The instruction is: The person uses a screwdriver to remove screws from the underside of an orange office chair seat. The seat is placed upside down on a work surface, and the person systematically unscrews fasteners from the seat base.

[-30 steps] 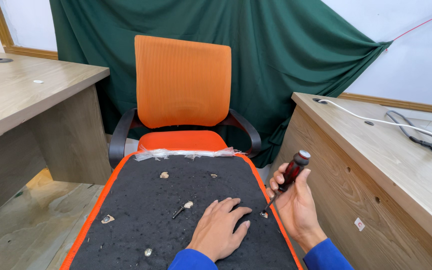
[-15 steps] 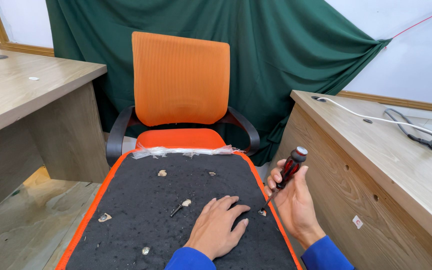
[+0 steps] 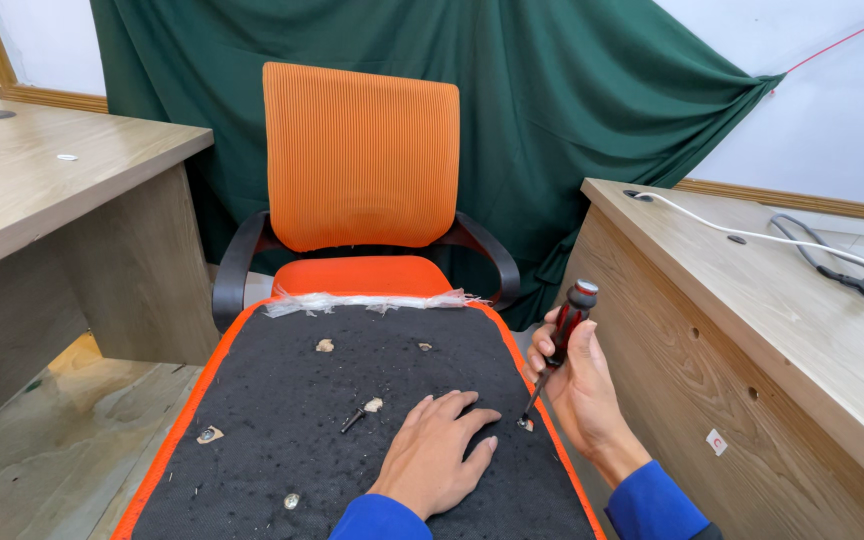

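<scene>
An upturned chair seat [image 3: 282, 400] with black felt underside and orange edge lies in front of me. My left hand [image 3: 434, 455] rests flat on the felt, fingers spread. My right hand [image 3: 570, 385] grips a red-and-black screwdriver [image 3: 560, 340], its tip on a screw [image 3: 525, 424] near the seat's right edge. A loose dark screw [image 3: 355, 419] lies on the felt left of my left hand. Small metal fittings [image 3: 210, 435] show at other spots on the felt.
An orange office chair [image 3: 362, 160] with black armrests stands behind the seat, before a green curtain [image 3: 572, 100]. Wooden desks flank me, left desk [image 3: 42, 190] and right desk [image 3: 782, 300], the right one carrying a white cable [image 3: 712, 230] and a grey cable.
My right hand has tilted the screwdriver more upright, its handle moving left and down; the tip stays on the screw. My left hand has not moved.
</scene>
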